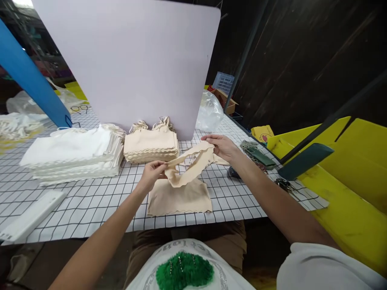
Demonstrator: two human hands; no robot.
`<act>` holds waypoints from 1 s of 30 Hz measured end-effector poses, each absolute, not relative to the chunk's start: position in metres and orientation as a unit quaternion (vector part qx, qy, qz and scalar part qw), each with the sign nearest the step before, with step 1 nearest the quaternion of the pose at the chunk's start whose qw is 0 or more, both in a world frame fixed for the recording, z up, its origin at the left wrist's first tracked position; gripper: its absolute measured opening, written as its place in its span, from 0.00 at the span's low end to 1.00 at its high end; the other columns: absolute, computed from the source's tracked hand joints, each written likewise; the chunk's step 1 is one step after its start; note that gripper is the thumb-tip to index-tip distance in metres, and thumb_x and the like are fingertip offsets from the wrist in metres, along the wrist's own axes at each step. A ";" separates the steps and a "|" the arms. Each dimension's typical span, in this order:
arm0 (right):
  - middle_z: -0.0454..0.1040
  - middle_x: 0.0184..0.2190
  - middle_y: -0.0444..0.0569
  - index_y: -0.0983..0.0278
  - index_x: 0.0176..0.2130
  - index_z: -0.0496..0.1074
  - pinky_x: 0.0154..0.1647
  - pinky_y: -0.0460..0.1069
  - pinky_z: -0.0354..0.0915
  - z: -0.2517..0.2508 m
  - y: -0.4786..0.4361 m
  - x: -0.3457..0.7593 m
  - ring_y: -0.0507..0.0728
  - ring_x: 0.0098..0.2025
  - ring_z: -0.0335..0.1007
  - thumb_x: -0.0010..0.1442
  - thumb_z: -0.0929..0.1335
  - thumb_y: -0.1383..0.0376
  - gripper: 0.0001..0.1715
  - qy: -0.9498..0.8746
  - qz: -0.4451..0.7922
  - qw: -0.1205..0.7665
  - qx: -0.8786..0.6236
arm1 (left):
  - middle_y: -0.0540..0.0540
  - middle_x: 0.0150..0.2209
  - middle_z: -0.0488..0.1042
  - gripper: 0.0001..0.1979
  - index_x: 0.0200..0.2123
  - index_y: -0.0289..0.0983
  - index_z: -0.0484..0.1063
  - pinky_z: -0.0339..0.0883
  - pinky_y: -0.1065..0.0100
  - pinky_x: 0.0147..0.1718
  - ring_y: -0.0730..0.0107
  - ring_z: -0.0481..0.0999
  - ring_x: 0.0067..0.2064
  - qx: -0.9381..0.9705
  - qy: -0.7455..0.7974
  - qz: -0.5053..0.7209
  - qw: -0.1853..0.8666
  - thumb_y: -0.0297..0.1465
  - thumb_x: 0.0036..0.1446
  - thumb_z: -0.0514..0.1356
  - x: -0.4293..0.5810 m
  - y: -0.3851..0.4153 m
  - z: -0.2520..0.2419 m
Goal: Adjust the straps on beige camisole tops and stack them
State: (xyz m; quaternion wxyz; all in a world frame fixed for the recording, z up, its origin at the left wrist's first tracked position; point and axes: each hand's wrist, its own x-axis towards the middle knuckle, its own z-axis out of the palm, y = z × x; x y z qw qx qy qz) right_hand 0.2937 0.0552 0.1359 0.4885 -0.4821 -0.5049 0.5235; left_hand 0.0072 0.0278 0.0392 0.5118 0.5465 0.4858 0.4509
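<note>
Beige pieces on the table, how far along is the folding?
Done: a folded white stack and a smaller folded beige stack sit on the checked table. In hand: left hand and right hand hold one beige piece, half flat on the table. Left: finishing this piece; no unfolded pile shows.

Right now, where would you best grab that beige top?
Probably at the two ends of its lifted upper edge, one from each side, where the left hand and right hand pinch it. The beige top is limp cloth, its lower half flat on the table; one middle grip would likely bunch it.
</note>
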 end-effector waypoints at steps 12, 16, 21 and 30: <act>0.79 0.40 0.52 0.65 0.37 0.80 0.51 0.57 0.69 0.031 0.057 0.266 0.59 0.45 0.72 0.54 0.72 0.67 0.09 -0.735 0.353 0.285 -0.504 | 0.39 0.57 0.75 0.22 0.52 0.39 0.76 0.61 0.51 0.60 0.50 0.70 0.60 0.781 0.424 0.297 0.348 0.31 0.53 0.60 0.004 0.033 0.005; 0.78 0.42 0.56 0.65 0.41 0.80 0.54 0.62 0.64 0.020 0.062 0.242 0.66 0.52 0.67 0.54 0.73 0.68 0.12 -0.825 0.236 0.179 -0.482 | 0.40 0.44 0.80 0.18 0.46 0.39 0.79 0.64 0.51 0.54 0.49 0.75 0.50 0.798 0.455 0.248 0.310 0.29 0.50 0.62 0.022 0.050 0.001; 0.77 0.46 0.55 0.65 0.31 0.73 0.55 0.59 0.64 0.036 0.072 0.247 0.63 0.54 0.67 0.57 0.68 0.70 0.03 -0.825 0.261 0.200 -0.460 | 0.43 0.36 0.79 0.07 0.28 0.37 0.76 0.68 0.58 0.48 0.56 0.77 0.43 0.784 0.446 0.271 0.336 0.35 0.53 0.63 0.021 0.062 0.017; 0.74 0.31 0.44 0.65 0.39 0.75 0.40 0.50 0.68 0.097 0.086 0.239 0.53 0.36 0.70 0.53 0.74 0.62 0.14 -0.787 0.457 0.234 -0.343 | 0.50 0.27 0.74 0.20 0.36 0.36 0.71 0.70 0.69 0.31 0.72 0.74 0.28 0.690 0.331 0.369 0.527 0.48 0.56 0.66 0.026 0.072 0.099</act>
